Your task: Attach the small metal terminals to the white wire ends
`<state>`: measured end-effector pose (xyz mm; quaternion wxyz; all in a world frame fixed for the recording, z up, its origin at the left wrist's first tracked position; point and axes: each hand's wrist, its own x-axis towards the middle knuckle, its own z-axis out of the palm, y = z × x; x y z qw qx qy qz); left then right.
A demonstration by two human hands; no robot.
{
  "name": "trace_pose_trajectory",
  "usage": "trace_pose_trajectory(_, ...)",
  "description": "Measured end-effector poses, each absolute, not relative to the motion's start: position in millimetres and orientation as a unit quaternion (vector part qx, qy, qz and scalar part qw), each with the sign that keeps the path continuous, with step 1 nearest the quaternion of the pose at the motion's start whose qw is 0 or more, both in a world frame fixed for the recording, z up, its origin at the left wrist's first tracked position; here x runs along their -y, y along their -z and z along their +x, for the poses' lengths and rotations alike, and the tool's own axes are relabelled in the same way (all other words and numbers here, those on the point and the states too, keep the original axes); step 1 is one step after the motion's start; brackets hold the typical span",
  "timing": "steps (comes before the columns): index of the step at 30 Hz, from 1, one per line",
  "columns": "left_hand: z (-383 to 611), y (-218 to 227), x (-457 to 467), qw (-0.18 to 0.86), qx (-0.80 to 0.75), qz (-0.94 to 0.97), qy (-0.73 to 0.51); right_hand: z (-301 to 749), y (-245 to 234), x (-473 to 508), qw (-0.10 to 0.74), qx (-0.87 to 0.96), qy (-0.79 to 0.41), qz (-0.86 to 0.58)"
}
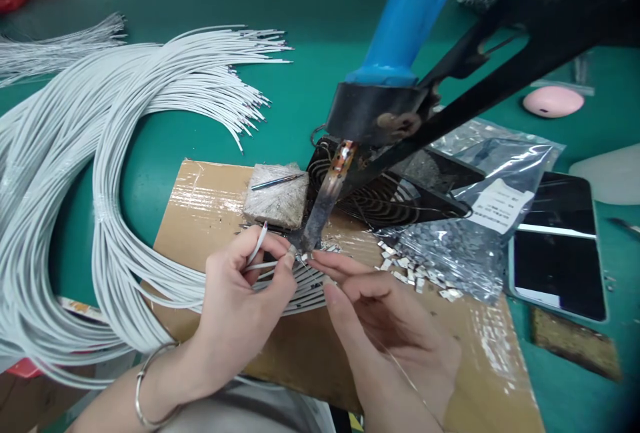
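Left hand (247, 293): thumb and forefinger pinching a white cable (257, 244), one end poking up above the knuckles, held just left of the soldering iron's tip (314, 236). Wrist comes in from lower left, fingers curled, back of hand up.

Right hand (400, 333): on the other side of the tip, palm turned inward, forefinger reaching to the tip, thumb below and a little apart. Thin wire (400, 367) runs across the palm; cannot tell whether fingers grip it.

Beneath: more cable ends over cardboard (200, 196). Behind left hand, grey block (273, 209). Beyond right fingers, loose metal tabs (400, 263). Far left, cable bundle (115, 186).
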<state>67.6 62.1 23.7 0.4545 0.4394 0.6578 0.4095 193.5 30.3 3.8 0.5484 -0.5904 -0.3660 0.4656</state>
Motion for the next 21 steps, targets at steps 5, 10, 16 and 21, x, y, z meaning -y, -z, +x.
trace_pose_trajectory(5, 69.3, -24.7, -65.0, 0.453, -0.654, 0.434, -0.423, 197.5, 0.5, -31.2, 0.550, 0.380, -0.474, -0.573)
trace_pose_trajectory(10, 71.1, -25.5, -67.0, 0.462, -0.646, 0.426, -0.433, 196.8, 0.1, -33.1, 0.557, 0.374, -0.477, -0.568)
trace_pose_trajectory(16, 71.0, -27.6, -69.2, 0.478, -0.631, 0.408, -0.454, 193.7, -8.3, -34.0, 0.558, 0.358, -0.467, -0.585)
trace_pose_trajectory(21, 71.2, -29.4, -68.2, 0.466, -0.632, 0.415, -0.460, 193.2, -8.9, -33.9, 0.559, 0.354, -0.471, -0.584)
